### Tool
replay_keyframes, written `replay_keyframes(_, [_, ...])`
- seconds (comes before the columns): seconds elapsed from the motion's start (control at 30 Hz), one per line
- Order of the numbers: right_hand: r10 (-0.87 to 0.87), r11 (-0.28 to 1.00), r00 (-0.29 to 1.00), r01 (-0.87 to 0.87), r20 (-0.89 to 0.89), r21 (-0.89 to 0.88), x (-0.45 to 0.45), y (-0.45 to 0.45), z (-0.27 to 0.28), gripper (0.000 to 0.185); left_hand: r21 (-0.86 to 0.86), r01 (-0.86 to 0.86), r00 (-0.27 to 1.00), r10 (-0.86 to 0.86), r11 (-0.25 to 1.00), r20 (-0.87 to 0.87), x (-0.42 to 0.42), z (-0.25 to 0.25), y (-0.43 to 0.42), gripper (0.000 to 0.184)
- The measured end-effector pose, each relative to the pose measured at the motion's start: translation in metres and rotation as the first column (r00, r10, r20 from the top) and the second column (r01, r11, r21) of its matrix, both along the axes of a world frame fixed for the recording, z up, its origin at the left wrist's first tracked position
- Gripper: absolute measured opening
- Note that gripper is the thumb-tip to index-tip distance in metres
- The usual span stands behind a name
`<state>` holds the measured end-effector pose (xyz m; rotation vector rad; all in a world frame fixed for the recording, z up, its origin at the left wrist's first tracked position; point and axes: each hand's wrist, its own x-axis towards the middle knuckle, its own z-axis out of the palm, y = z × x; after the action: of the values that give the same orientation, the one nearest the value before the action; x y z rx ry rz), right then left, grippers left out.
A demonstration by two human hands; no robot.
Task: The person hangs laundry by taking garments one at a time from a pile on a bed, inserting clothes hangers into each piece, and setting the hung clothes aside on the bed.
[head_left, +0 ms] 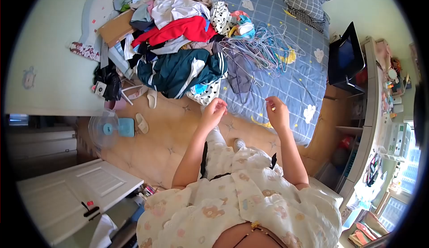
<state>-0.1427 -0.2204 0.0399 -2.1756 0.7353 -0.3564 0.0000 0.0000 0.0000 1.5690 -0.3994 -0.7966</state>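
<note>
Both my hands are raised in front of me, apart from each other, near the bed's front edge. My left hand point(215, 111) is empty, its fingers loosely bent and a little apart, close to a white cloth with black hearts point(209, 95). To the right, my right hand point(278, 112) also holds nothing; its fingers are half curled with gaps between them. Beyond the hands, a grey garment point(240, 71) lies on the blue checked bed point(286, 85) beside a tangled heap of hangers point(268, 47). A dark green jacket with white stripes point(172, 76) hangs over the pile's near side.
A large clothes pile with a red garment point(181, 30) covers the bed's left part. A cardboard box point(115, 28) sits beside it. On the tiled floor stand a fan point(105, 129) and slippers point(142, 123). A monitor point(346, 54) and shelves are at right, a white door point(80, 196) lower left.
</note>
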Motion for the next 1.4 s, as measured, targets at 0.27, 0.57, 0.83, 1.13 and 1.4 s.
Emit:
replay_keyframes(0.27, [-0.186,0.982,0.979,0.181,-0.083,-0.058,0.174,-0.032,-0.047,0.010,0.230,0.000,0.984,-0.040,0.973,0.172,0.211,-0.118,-0.012,0.017])
replay_keyframes(0.57, [-0.272,0.962,0.950,0.265,-0.152,-0.067,0.246,-0.061,-0.089,0.008,0.969,0.148,0.975,-0.193,0.197,-0.110,0.306,-0.319,0.044,0.084])
replay_keyframes(0.83, [-0.283,0.957,0.921,0.288,-0.269,-0.024,0.234,-0.101,-0.156,0.011,0.903,-0.249,0.925,-0.190,0.350,0.329,0.326,-0.323,0.024,0.017])
replay_keyframes(1.13, [0.166,0.971,0.974,-0.134,-0.155,0.199,0.297,-0.062,-0.083,0.022,0.279,-0.167,0.892,0.266,0.946,-0.366,0.430,-0.080,0.010,0.049])
replay_keyframes(1.4, [0.373,0.805,0.751,-0.554,0.544,0.212,0.408,0.000,0.086,0.092,0.451,0.725,0.528,-0.841,0.520,0.121,0.412,0.233,-0.097,0.052])
